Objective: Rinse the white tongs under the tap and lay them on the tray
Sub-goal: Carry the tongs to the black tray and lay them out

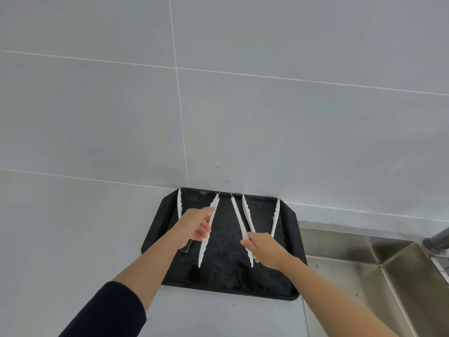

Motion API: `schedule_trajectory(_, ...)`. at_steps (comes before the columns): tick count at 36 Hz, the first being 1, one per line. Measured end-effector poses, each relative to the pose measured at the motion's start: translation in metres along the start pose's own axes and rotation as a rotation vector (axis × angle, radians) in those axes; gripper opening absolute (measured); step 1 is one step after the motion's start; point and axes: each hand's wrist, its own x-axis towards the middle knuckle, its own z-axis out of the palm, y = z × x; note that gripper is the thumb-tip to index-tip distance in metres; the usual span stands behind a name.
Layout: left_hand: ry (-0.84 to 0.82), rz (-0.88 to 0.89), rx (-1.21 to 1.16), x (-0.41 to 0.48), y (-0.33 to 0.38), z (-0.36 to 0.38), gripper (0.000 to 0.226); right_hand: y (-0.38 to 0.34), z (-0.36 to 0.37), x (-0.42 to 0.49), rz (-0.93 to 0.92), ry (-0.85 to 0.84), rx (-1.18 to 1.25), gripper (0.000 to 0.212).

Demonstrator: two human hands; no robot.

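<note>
We pinch the white tongs (202, 251), one arm per hand, left hand (194, 227) and right hand (263, 249) fingers (202, 234) curled mid-arm; probably light, springy, slippery.

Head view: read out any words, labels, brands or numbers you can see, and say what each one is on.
None to read: no text shows on the black tray, the white tongs, the wall tiles, the steel sink or the tap.
</note>
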Motion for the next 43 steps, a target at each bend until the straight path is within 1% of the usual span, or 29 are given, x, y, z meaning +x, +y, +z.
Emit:
schedule_trajectory(1, 0.013, 0.003, 0.091, 0.003, -0.004, 0.003, 0.026, -0.003, -0.001, -0.001, 0.043, -0.104, 0.002, 0.016)
schedule_trajectory(2, 0.02, 0.024, 0.217, 0.006, -0.009, 0.005, 0.024, -0.005, -0.001, -0.001, 0.061, -0.177, 0.008, 0.014)
schedule_trajectory(4, -0.012, 0.13, 0.414, 0.008, -0.019, 0.012, 0.02, -0.007, 0.002, -0.003, 0.063, -0.284, -0.044, 0.031)
schedule_trajectory(5, -0.022, 0.173, 0.474, 0.009, -0.026, 0.017, 0.025, -0.006, 0.007, -0.002, 0.073, -0.316, -0.056, 0.035)
schedule_trajectory(7, -0.034, 0.22, 0.535, 0.009, -0.035, 0.023, 0.032, -0.006, 0.013, 0.0, 0.093, -0.335, -0.071, 0.038)
schedule_trajectory(9, -0.043, 0.244, 0.62, 0.013, -0.041, 0.029, 0.048, -0.005, 0.017, 0.003, 0.123, -0.354, -0.056, 0.041)
schedule_trajectory(11, -0.048, 0.275, 0.733, 0.019, -0.046, 0.033, 0.057, -0.001, 0.021, 0.006, 0.142, -0.37, -0.066, 0.044)
schedule_trajectory(13, -0.029, 0.286, 0.815, 0.024, -0.049, 0.035, 0.057, 0.003, 0.022, 0.009, 0.156, -0.376, -0.095, 0.044)
schedule_trajectory(16, -0.006, 0.296, 0.904, 0.032, -0.054, 0.035, 0.05, 0.006, 0.025, 0.012, 0.174, -0.385, -0.133, 0.041)
schedule_trajectory(20, 0.013, 0.306, 1.023, 0.044, -0.06, 0.037, 0.041, 0.007, 0.03, 0.017, 0.174, -0.332, -0.137, 0.034)
schedule_trajectory(27, 0.052, 0.322, 1.118, 0.054, -0.068, 0.042, 0.042, 0.008, 0.042, 0.023, 0.218, -0.292, -0.158, 0.035)
schedule_trajectory(34, 0.043, 0.292, 1.09, 0.051, -0.071, 0.04, 0.046, 0.007, 0.045, 0.021, 0.194, -0.264, -0.164, 0.033)
schedule_trajectory(40, -0.005, 0.25, 1.054, 0.042, -0.073, 0.039, 0.048, 0.003, 0.045, 0.016, 0.175, -0.299, -0.16, 0.032)
schedule_trajectory(43, -0.017, 0.22, 1.039, 0.038, -0.075, 0.038, 0.049, 0.0, 0.041, 0.014, 0.165, -0.351, -0.168, 0.036)
